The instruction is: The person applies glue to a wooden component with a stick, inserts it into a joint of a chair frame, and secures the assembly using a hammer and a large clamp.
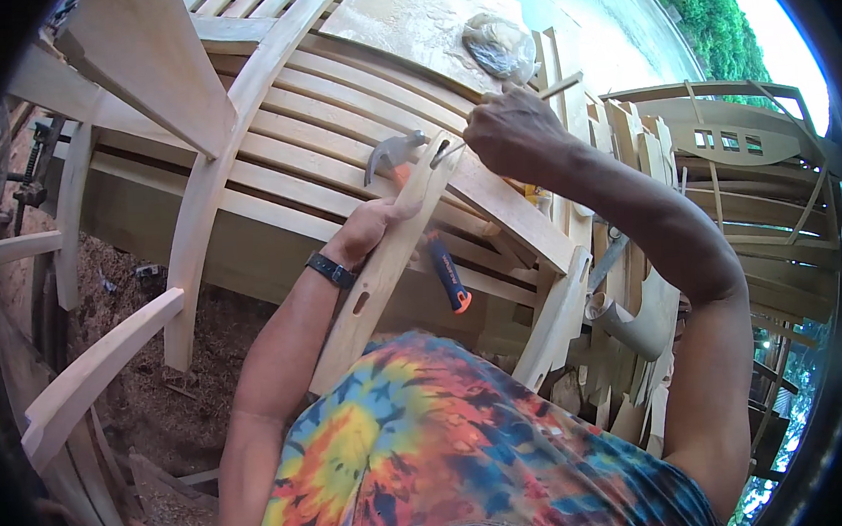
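My left hand (367, 230), with a dark watch at the wrist, is closed round a pale wooden rail (380, 265). The rail slants up from my shirt and has two long slots, one near each end. Above its far end my right hand (512, 130) is closed on a thin wooden stick (562, 85). A slim tip shows on the other side of that fist, at the upper slot; whether it goes inside is hard to tell. Behind the rail lies a claw hammer (448, 276) with a dark and orange grip, partly hidden by the rail.
A slatted wooden bench (328, 125) spreads beneath my hands. On it rests a dusty board (409, 25) with a clear plastic bag (499, 47) holding something pale. Curved wooden arms (103, 375) jut out at left. Stacked wood parts (615, 158) and a pipe (629, 323) stand right.
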A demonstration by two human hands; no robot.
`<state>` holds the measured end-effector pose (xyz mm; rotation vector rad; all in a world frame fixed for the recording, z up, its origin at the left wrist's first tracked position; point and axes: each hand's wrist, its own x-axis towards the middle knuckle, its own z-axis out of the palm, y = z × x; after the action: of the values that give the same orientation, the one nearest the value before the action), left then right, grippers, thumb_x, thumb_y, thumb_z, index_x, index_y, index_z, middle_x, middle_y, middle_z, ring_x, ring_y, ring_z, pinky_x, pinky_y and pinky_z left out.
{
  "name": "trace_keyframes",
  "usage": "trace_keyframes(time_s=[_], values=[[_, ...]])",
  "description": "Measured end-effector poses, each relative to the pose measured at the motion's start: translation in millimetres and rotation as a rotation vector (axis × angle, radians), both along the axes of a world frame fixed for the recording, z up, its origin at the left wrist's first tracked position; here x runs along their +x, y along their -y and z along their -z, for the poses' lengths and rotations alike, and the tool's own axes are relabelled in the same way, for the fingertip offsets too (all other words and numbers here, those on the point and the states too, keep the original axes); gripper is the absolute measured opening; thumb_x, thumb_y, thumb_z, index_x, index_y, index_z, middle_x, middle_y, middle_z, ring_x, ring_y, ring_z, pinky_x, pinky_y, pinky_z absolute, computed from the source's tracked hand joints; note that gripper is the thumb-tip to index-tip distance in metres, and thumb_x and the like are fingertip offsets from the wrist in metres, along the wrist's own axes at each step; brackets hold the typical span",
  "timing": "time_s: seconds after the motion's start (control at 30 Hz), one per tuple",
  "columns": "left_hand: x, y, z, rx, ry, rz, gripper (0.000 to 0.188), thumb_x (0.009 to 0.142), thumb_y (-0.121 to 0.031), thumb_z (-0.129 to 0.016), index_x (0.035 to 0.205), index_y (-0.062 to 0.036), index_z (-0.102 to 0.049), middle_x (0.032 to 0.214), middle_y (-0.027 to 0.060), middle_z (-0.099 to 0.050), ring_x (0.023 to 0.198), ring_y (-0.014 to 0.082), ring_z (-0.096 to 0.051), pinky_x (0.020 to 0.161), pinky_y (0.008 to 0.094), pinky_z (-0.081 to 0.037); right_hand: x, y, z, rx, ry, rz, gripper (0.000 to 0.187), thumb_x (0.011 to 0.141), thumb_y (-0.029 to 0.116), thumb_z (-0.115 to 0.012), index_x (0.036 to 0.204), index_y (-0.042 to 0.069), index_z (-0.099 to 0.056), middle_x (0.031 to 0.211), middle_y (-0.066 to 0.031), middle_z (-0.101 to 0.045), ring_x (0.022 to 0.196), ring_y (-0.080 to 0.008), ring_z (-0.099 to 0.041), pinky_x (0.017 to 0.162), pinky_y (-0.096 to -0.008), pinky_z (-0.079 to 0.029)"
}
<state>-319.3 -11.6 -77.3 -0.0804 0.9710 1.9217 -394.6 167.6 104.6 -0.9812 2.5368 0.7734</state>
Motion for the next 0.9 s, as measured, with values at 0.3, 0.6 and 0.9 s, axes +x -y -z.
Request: trace_keyframes(time_s=[0.3, 0.6, 0.9], values=[[-2, 0, 3, 0.009, -0.001, 0.018, 0.043, 0.102, -0.036, -0.057, 0.122, 0.0014, -0.052, 0.093, 0.0184, -0.071, 0.066, 0.0232, -0.072, 0.057, 0.0323, -0.06, -2, -4, -16, 0.003, -0.07, -0.108, 0.019, 0.088, 0.011, -0.061, 0.075, 0.014, -0.074, 0.069, -0.0061, -0.069, 0.066, -0.0189, -0.07, 0.07, -0.037, -0.054], [-3, -1, 6, 0.001, 0.011, 0.03, 0.048, 0.102, -0.038, -0.058, 0.125, 0.0031, -0.051, 0.093, 0.0187, -0.07, 0.066, 0.0235, -0.071, 0.059, 0.0335, -0.06, 0, 11, 4, 0.035, -0.016, -0.143, 0.015, 0.085, 0.015, -0.064, 0.072, 0.012, -0.073, 0.074, -0.0056, -0.07, 0.082, -0.0199, -0.068, 0.076, -0.0364, -0.054], [-4, -2, 1, -0.013, 0.014, 0.032, 0.049, 0.102, -0.038, -0.056, 0.129, 0.003, -0.05, 0.096, 0.0198, -0.071, 0.068, 0.0239, -0.072, 0.059, 0.0331, -0.06, -8, 5, -6, 0.012, -0.017, -0.114, 0.014, 0.081, 0.012, -0.064, 0.07, 0.012, -0.072, 0.07, -0.0085, -0.07, 0.067, -0.0219, -0.069, 0.078, -0.0365, -0.053]])
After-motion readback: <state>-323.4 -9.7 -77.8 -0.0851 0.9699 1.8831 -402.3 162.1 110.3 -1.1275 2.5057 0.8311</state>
